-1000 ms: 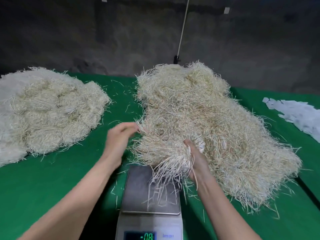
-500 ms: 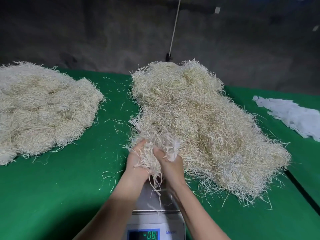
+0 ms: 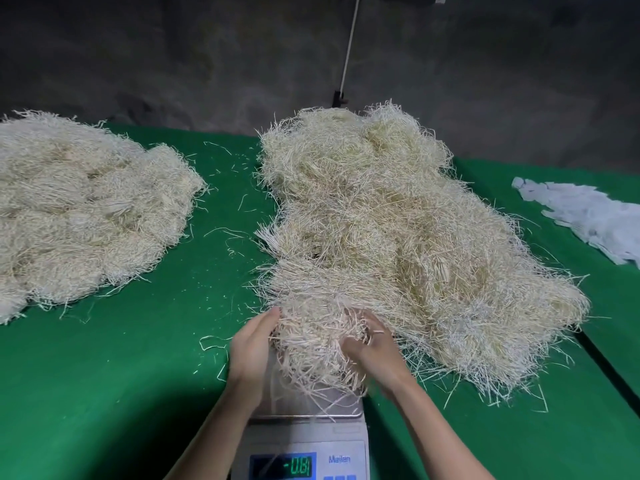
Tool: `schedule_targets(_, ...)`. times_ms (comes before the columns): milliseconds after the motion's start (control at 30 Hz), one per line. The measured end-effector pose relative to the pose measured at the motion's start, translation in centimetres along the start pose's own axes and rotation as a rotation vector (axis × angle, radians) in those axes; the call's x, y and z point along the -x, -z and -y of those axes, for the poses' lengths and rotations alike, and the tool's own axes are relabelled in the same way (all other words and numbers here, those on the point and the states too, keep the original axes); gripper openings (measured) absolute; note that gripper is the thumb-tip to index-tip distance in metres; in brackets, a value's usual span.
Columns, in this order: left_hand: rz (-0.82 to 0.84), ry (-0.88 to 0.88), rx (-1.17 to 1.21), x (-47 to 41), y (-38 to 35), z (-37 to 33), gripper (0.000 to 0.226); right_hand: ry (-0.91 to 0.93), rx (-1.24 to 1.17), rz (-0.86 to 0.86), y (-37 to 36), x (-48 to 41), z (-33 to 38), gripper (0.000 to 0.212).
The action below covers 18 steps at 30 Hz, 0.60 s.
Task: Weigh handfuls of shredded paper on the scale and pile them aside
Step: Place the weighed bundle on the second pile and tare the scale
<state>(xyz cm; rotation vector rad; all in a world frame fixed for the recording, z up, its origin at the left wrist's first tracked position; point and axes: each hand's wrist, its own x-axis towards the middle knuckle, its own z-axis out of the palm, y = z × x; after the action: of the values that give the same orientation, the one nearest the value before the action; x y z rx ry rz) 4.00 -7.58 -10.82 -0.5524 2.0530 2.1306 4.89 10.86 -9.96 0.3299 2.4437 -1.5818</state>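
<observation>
A big heap of cream shredded paper (image 3: 398,233) covers the middle of the green table (image 3: 138,358). Its near end hangs over the scale (image 3: 304,441), whose steel pan (image 3: 341,401) is mostly hidden by strands. My left hand (image 3: 251,355) cups the left side of a handful of shreds (image 3: 311,344) above the pan. My right hand (image 3: 375,351) grips the same handful from the right, fingers curled into the strands. The scale's display (image 3: 299,466) shows -0.81. A second, rounder pile of shredded paper (image 3: 83,216) lies at the left.
White paper pieces (image 3: 588,216) lie at the right edge of the table. Loose strands (image 3: 225,237) are scattered on the green cloth between the two piles. A dark wall with a white cord (image 3: 348,53) stands behind the table. A dark gap (image 3: 609,365) runs along the right.
Both hands have closed in on a handful at the heap's near end and now hold it wider and lower over the scale pan. The display reading stays the same.
</observation>
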Motion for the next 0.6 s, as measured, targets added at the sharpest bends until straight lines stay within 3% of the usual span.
schedule_targets(67, -0.112, -0.078, -0.106, -0.3, 1.2, 0.7, 0.018, -0.008, 0.033, 0.06, -0.3, -0.2, -0.5, 0.078)
schedule_targets(233, -0.08, -0.335, -0.202, 0.2, 1.8, 2.0, 0.037, 0.014, 0.042, 0.123, -0.7, -0.3, -1.2, 0.091)
schedule_targets(400, -0.046, -0.414, -0.35, 0.4, 1.2, 2.2, 0.04, 0.054, 0.102, 0.15, -1.8, -0.8, -1.1, 0.083)
schedule_targets(467, -0.002, -0.408, -0.539, 0.5, 0.6, 2.2, 0.039, 0.084, 0.187, 0.098, -2.0, -1.1, -1.1, 0.08)
schedule_targets(533, -0.051, -0.408, -0.752, 0.3, 0.6, 2.1, 0.037, 0.116, 0.244, 0.038, -1.8, -1.2, -1.4, 0.076)
schedule_targets(600, -0.111, -0.404, -0.813, 0.4, 1.0, 1.8, 0.04, 0.133, 0.281, 0.02, -1.5, -1.2, -1.5, 0.071)
